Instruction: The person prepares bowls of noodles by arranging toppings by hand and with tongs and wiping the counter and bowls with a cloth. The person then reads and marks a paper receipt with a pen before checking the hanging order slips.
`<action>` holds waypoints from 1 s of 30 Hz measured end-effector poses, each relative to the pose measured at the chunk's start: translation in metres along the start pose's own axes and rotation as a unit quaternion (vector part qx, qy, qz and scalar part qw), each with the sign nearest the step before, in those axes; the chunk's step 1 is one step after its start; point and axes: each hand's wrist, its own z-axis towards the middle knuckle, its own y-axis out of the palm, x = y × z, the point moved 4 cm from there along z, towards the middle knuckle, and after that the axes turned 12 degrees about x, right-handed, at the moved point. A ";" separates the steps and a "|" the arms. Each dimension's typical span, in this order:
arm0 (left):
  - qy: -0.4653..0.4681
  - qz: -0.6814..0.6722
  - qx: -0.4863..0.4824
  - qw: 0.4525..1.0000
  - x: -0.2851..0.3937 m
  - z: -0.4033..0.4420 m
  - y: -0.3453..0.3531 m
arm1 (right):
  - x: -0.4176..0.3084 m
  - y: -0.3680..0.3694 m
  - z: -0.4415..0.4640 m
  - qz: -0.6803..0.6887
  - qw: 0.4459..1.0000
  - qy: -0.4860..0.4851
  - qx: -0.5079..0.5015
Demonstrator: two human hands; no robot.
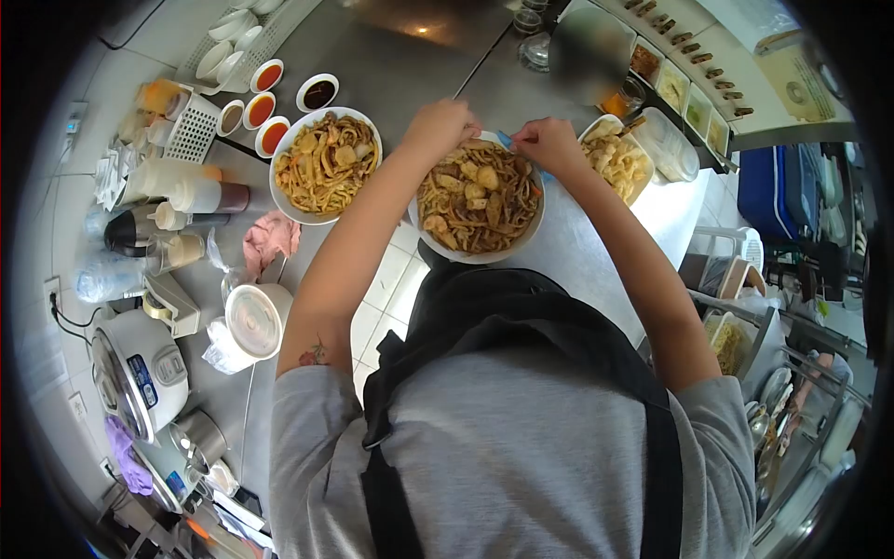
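Note:
A white bowl of noodles with pale round pieces on top [478, 197] stands on the metal counter in front of my body. At its far left rim is my left hand [441, 128], fingers bent together; what they hold, if anything, is too small to name. My right hand [549, 145] pinches a small blue piece [504, 139] at the far right rim. Left of my left forearm stands a second bowl of noodles [328, 166]. To the right of my right hand is a container of pale fried pieces [615, 164].
Small cups of red sauce [260, 111] and a cup of dark sauce [318, 92] stand at the back left. Bottles [209, 196], a pink cloth [271, 240], a lidded tub [254, 321] and a rice cooker [140, 373] line the left. A clear container [666, 144] stands at right.

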 end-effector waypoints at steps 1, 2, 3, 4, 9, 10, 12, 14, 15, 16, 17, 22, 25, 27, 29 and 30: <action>-0.015 -0.011 0.004 1.000 -0.001 -0.001 0.001 | 0.003 -0.006 -0.002 0.013 0.998 0.061 -0.030; -0.031 -0.020 0.008 0.999 -0.002 -0.003 0.002 | 0.005 -0.016 -0.005 0.026 0.990 0.121 -0.062; -0.049 -0.028 0.010 0.998 -0.004 -0.007 0.001 | 0.006 -0.022 -0.009 0.042 0.978 0.181 -0.093; -0.054 -0.026 0.018 0.998 -0.009 -0.009 0.001 | 0.011 -0.030 -0.009 0.055 0.978 0.190 -0.062; -0.084 -0.030 0.040 0.995 -0.028 -0.026 -0.008 | 0.011 -0.049 -0.016 0.047 0.980 0.192 0.014; -0.086 -0.022 0.045 0.995 -0.030 -0.028 -0.010 | 0.009 -0.038 -0.016 0.035 0.988 0.145 0.030; -0.092 -0.006 0.057 0.994 -0.031 -0.032 -0.014 | 0.003 -0.011 -0.016 0.009 0.997 0.047 0.060; -0.118 0.033 0.056 0.991 -0.030 -0.040 -0.016 | 0.005 -0.010 -0.018 -0.009 0.995 0.053 0.089; -0.132 0.055 0.053 0.988 -0.030 -0.047 -0.018 | 0.003 -0.009 -0.021 -0.016 0.993 0.057 0.103; -0.145 0.056 0.062 0.986 -0.031 -0.053 -0.021 | 0.005 -0.007 -0.026 -0.021 0.992 0.076 0.101; -0.157 0.056 0.071 0.983 -0.033 -0.059 -0.022 | 0.010 -0.008 -0.034 -0.026 0.990 0.095 0.100; -0.259 0.059 0.081 0.961 -0.033 -0.093 -0.014 | 0.006 -0.007 -0.082 -0.018 0.975 0.189 0.117; -0.296 0.007 0.151 0.943 -0.025 -0.114 -0.006 | 0.008 0.001 -0.110 0.044 0.952 0.245 0.178; -0.329 -0.031 0.190 0.924 -0.018 -0.127 0.002 | 0.002 0.004 -0.130 0.058 0.934 0.287 0.202; -0.358 -0.072 0.184 0.912 -0.014 -0.140 0.013 | 0.002 0.007 -0.140 0.054 0.934 0.286 0.208; -0.372 -0.098 0.171 0.907 -0.016 -0.147 0.020 | 0.003 0.008 -0.143 0.055 0.931 0.302 0.199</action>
